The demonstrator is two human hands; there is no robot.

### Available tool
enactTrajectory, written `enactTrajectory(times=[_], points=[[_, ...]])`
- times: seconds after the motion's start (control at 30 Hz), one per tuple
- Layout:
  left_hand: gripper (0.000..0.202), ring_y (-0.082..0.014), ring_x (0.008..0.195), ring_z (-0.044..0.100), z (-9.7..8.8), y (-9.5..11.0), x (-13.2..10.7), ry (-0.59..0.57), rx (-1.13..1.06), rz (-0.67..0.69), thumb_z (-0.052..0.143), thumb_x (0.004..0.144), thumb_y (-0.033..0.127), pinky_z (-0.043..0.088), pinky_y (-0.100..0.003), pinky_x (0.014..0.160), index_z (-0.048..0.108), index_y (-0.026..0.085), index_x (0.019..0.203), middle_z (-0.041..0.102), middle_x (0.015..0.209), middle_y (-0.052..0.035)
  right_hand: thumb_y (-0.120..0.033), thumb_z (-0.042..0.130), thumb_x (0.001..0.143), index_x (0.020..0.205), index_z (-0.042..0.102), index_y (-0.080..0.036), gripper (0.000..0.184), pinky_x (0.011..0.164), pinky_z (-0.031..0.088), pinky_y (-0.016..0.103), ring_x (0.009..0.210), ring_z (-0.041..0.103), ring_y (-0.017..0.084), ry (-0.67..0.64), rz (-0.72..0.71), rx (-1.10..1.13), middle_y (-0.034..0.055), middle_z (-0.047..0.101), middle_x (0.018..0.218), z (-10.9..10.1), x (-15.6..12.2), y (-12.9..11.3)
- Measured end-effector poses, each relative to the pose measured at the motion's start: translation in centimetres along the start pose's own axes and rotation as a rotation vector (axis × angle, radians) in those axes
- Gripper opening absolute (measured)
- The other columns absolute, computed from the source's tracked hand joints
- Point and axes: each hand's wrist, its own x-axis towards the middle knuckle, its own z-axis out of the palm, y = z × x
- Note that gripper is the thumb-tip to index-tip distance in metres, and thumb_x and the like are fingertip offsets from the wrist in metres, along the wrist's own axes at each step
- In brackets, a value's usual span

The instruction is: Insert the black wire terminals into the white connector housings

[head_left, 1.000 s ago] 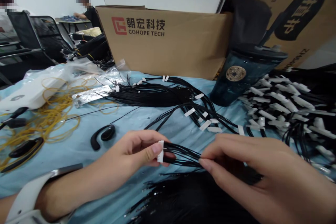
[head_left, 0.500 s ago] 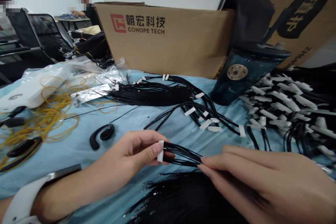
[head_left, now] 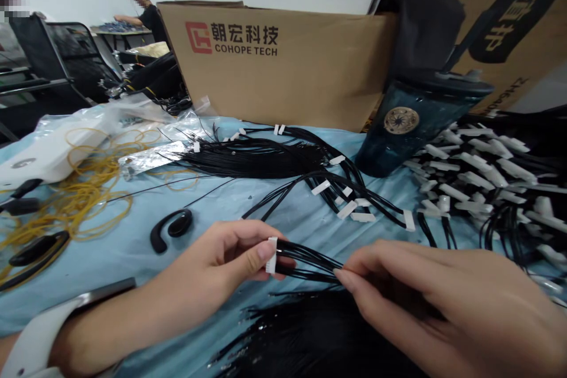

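My left hand (head_left: pixel 241 257) pinches a white plastic connector (head_left: pixel 271 255) between thumb and fingers. Several thin black wires (head_left: pixel 308 257) run from that connector toward the right. At their other end, my right hand (head_left: pixel 425 301) is closed, thumb and forefinger pressed on the wires. Its remaining fingers curl underneath and are partly hidden. Just below both hands lies a thick bundle of loose black wires (head_left: pixel 310 331) with shiny tips.
Behind the hands lie black cables with white connectors (head_left: pixel 348 209) and a wire bundle (head_left: pixel 248 159). A pile of connectors (head_left: pixel 482 177), a dark tumbler (head_left: pixel 411 124), a cardboard box (head_left: pixel 287 82), yellow rubber bands (head_left: pixel 95 189) and an earphone (head_left: pixel 172 229) surround them. A co-worker (head_left: pixel 150 18) sits far back.
My right hand has shifted slightly along the wires, its knuckles rising and the fingers bending more. My left hand keeps the connector in the same place.
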Motion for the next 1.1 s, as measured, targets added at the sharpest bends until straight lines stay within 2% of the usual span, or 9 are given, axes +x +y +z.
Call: enactTrajectory(times=[0.17,0.27,0.47,0.57,0.77,0.93,1.1], points=[[0.013,-0.0185,0.078,0.078,-0.1,0.0,0.0,0.024,0.066,-0.001,0.077,0.091,0.034,0.057,-0.017,0.068,0.086,0.027,0.084,0.085,0.075,0.0050,-0.012,0.051,0.092,0.071,0.065,-0.021,0.027,0.037,0.040,0.018,0.046,0.064,0.010,-0.033,0.036,0.060,-0.0048,0.066,0.056,-0.1,0.3,0.1],[0.014,-0.0184,0.079,0.078,-0.3,-0.2,-0.1,0.003,0.046,-0.005,0.079,0.091,0.037,0.057,-0.018,0.069,0.085,0.026,0.086,0.086,0.078,0.0027,-0.012,0.052,0.091,0.071,0.064,-0.021,0.025,0.039,0.041,0.017,0.047,0.063,0.009,-0.067,0.105,0.127,-0.0053,0.066,0.059,0.1,0.3,0.1],[0.017,-0.0158,0.074,0.073,-0.5,0.1,-0.1,-0.043,0.153,0.014,0.076,0.092,0.039,0.054,-0.018,0.068,0.084,0.024,0.088,0.084,0.078,-0.0002,-0.007,0.051,0.092,0.081,0.065,-0.020,0.022,0.055,0.049,0.020,0.058,0.067,0.011,-0.139,0.234,0.262,-0.0039,0.069,0.069,1.8,0.8,-0.5],[0.020,-0.0170,0.077,0.072,-0.6,0.1,0.0,-0.058,0.170,0.010,0.074,0.093,0.040,0.054,-0.020,0.070,0.083,0.022,0.090,0.084,0.081,-0.0019,-0.005,0.054,0.089,0.077,0.062,-0.020,0.021,0.052,0.045,0.021,0.055,0.063,0.011,-0.098,0.247,0.262,-0.0038,0.067,0.066,2.9,1.0,-0.6],[0.024,-0.0176,0.086,0.075,-0.8,0.0,0.2,-0.083,0.065,0.001,0.078,0.090,0.048,0.057,-0.022,0.078,0.083,0.025,0.093,0.086,0.090,-0.0011,-0.005,0.054,0.091,0.075,0.059,-0.018,0.022,0.048,0.038,0.021,0.050,0.053,0.010,0.030,0.146,0.242,-0.0040,0.060,0.062,4.0,1.6,-0.7],[0.027,-0.0159,0.087,0.077,-0.7,0.3,0.3,-0.084,-0.006,-0.008,0.082,0.086,0.053,0.059,-0.020,0.077,0.084,0.026,0.089,0.086,0.086,0.0008,-0.007,0.050,0.093,0.076,0.059,-0.018,0.022,0.049,0.037,0.020,0.054,0.053,0.010,0.040,0.178,0.299,-0.0031,0.061,0.065,4.3,1.9,-0.7],[0.025,-0.0149,0.084,0.078,-0.6,0.4,0.2,-0.059,-0.029,0.013,0.086,0.084,0.047,0.059,-0.019,0.076,0.083,0.023,0.087,0.086,0.083,0.0010,-0.009,0.048,0.095,0.076,0.056,-0.019,0.023,0.051,0.036,0.020,0.055,0.051,0.009,0.043,0.189,0.333,-0.0036,0.059,0.065,4.5,1.9,-0.7]])
